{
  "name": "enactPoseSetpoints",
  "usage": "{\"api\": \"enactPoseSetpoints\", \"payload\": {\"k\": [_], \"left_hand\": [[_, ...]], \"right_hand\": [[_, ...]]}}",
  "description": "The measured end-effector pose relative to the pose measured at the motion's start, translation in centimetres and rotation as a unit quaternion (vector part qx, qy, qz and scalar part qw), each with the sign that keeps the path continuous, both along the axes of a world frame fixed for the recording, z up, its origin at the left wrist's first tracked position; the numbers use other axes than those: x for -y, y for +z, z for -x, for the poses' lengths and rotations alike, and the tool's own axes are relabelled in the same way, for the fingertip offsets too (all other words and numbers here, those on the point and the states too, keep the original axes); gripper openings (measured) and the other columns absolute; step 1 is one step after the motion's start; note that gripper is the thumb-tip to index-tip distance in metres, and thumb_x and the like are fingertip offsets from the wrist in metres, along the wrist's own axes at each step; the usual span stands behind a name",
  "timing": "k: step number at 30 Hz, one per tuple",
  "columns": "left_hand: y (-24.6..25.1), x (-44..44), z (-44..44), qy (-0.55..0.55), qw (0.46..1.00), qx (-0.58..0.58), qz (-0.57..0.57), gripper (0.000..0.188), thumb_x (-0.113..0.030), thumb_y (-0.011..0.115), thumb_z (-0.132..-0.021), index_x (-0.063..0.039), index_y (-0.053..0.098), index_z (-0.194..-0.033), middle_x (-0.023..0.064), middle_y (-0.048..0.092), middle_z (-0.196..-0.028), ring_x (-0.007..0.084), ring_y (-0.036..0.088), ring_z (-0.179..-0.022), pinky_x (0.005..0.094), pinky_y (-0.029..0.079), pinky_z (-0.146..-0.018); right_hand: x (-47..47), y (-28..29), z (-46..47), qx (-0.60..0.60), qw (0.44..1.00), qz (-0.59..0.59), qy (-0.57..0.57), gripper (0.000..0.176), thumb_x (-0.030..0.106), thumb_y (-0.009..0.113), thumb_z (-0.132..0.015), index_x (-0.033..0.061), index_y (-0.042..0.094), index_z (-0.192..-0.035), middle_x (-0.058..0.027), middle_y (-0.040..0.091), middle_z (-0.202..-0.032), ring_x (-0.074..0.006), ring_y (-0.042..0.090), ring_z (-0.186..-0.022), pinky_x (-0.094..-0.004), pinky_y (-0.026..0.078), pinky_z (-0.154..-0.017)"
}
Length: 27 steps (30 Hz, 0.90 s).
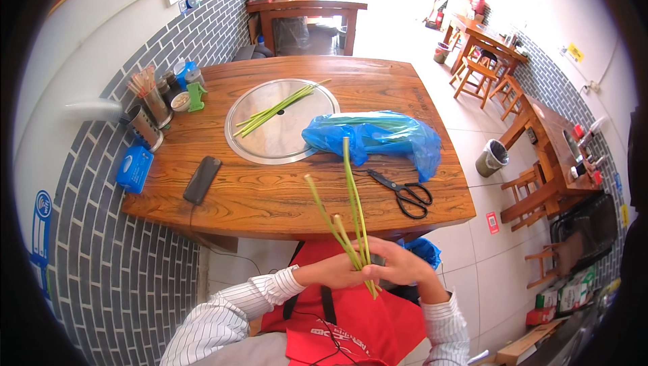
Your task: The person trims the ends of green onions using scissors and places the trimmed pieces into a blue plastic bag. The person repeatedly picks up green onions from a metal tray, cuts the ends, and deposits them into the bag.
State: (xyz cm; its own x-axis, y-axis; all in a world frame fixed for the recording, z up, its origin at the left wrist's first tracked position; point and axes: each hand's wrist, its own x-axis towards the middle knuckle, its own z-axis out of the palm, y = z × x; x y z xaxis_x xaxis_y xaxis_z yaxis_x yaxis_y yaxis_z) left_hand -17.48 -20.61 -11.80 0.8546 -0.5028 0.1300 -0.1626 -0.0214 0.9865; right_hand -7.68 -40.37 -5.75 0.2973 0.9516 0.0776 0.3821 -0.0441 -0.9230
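Note:
Several long green vegetable stems point(349, 219) stand up from between my two hands, just in front of the table edge. My left hand point(334, 269) grips their lower part from the left. From the right, my right hand point(397, 261) pinches the same bunch, thumb towards me. The cut lower ends point(375, 292) poke out below my fingers. More green stems point(276, 110) lie in a loose bundle on a round metal plate point(243, 148) set in the wooden table point(283, 204). A blue plastic bag point(374, 138) with greens inside overlaps the plate's right edge. Black-handled scissors point(402, 194) lie nearer me.
A smartphone point(202, 180) with a cable rests at the left. Along the brick-patterned wall are a blue tissue box point(135, 168), metal holders point(157, 108) with chopsticks, and a green stand point(196, 97). A waste bin point(492, 157) and wooden stools point(476, 80) are on the floor at right.

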Motion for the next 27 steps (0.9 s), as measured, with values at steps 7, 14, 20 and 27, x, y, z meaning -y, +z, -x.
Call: {"api": "enactPoseSetpoints", "payload": {"k": [7, 14, 20, 27], "left_hand": [[0.6, 0.1, 0.3, -0.114, 0.981, -0.111, -0.111, 0.023, -0.023, 0.066, -0.111, -0.002, 0.073, -0.106, 0.0031, 0.064, -0.078, 0.0145, 0.063, -0.072, 0.0335, 0.051, -0.063], [2.2, 1.1, 0.9, -0.053, 0.987, -0.144, -0.042, 0.018, -0.021, 0.07, -0.108, -0.003, 0.073, -0.108, 0.0018, 0.067, -0.08, 0.0099, 0.063, -0.068, 0.0289, 0.05, -0.061], [3.7, -0.8, -1.2, 0.018, 0.995, -0.034, -0.097, 0.036, -0.019, 0.065, -0.111, -0.002, 0.072, -0.142, 0.0053, 0.074, -0.085, 0.0135, 0.072, -0.076, 0.0335, 0.06, -0.077], [5.3, -5.4, -9.2, 0.287, 0.826, 0.271, -0.402, 0.055, -0.044, 0.071, -0.107, -0.008, 0.067, -0.148, 0.0188, 0.08, -0.092, 0.0382, 0.078, -0.082, 0.0467, 0.06, -0.069]], "right_hand": [[0.3, -2.7, 5.2, -0.133, 0.985, -0.076, -0.081, 0.036, 0.014, 0.062, -0.112, -0.0022, 0.066, -0.143, -0.019, 0.066, -0.152, -0.0314, 0.063, -0.141, -0.0423, 0.049, -0.119], [0.8, -3.5, 7.3, -0.241, 0.939, -0.171, -0.176, 0.02, 0.015, 0.056, -0.116, -0.0023, 0.067, -0.116, -0.022, 0.075, -0.138, -0.0362, 0.064, -0.142, -0.0511, 0.046, -0.123], [2.1, -3.1, 6.2, -0.245, 0.867, -0.275, -0.336, 0.028, 0.03, 0.052, -0.121, 0.0037, 0.06, -0.121, -0.0203, 0.079, -0.111, -0.0314, 0.078, -0.109, -0.0537, 0.057, -0.112], [3.3, 1.0, 3.9, -0.196, 0.797, -0.393, -0.414, 0.022, 0.022, 0.05, -0.121, 0.0018, 0.059, -0.123, -0.0207, 0.075, -0.111, -0.0326, 0.078, -0.1, -0.048, 0.064, -0.096]]}}
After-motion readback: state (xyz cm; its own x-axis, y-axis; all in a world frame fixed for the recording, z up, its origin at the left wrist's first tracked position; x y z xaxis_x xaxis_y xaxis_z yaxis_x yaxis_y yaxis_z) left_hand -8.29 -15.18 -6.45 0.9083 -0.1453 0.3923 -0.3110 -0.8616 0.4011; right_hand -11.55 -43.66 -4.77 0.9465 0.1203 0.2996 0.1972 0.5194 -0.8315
